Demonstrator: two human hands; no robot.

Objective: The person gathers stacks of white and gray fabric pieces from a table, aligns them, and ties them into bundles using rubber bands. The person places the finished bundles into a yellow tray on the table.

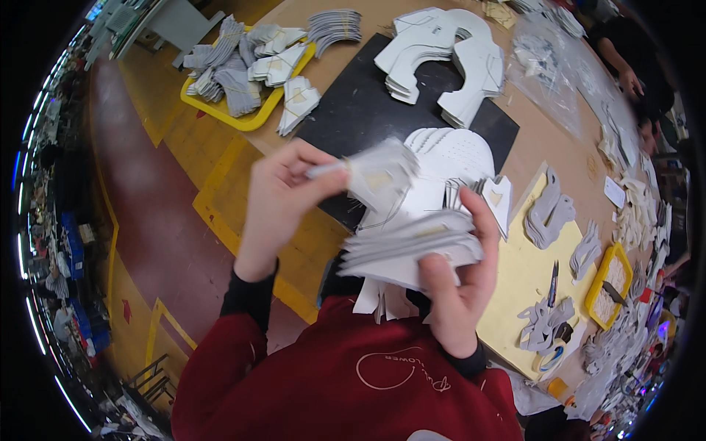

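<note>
My left hand pinches a small bundle of white cut pieces, blurred by motion, between thumb and fingers. Lower and to the right, a thicker stack of white and grey cut pieces is gripped by my right hand, its thumb on the near side and fingers behind. Just beyond both hands lies a fanned pile of white rounded pieces with small holes, partly hidden by what I hold. Beside my right fingertips is another small white piece with a tan mark.
A yellow tray of bundled pieces stands far left. Large white curved pieces lie on a black mat. To the right, a pale yellow board bears grey pieces, a pen-like tool and a tape roll. Another person's hand shows far right.
</note>
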